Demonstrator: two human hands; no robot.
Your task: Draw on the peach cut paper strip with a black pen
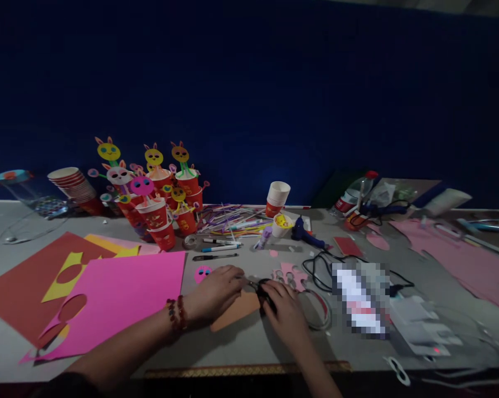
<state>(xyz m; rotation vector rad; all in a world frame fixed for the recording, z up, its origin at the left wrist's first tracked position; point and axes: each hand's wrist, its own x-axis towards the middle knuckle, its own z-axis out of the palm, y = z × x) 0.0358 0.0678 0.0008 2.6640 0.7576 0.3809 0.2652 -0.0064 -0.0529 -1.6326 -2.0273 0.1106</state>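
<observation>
Stacked cups (278, 196) stand near a probable glue gun (308, 234).

The orange paper (236, 310), a plain piece with a straight lower edge, extends below the left fingers (231, 275) and across toward the right fingers (279, 291). The scissors (264, 291), black-handled with metal blades, are held in the right fingers, blades pointing toward the left ones; how far they open is unclear.

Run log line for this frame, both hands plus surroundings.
left hand: at orange paper | right hand: fingers on black-handled scissors | nearby: tape roll, pink scraps
</observation>
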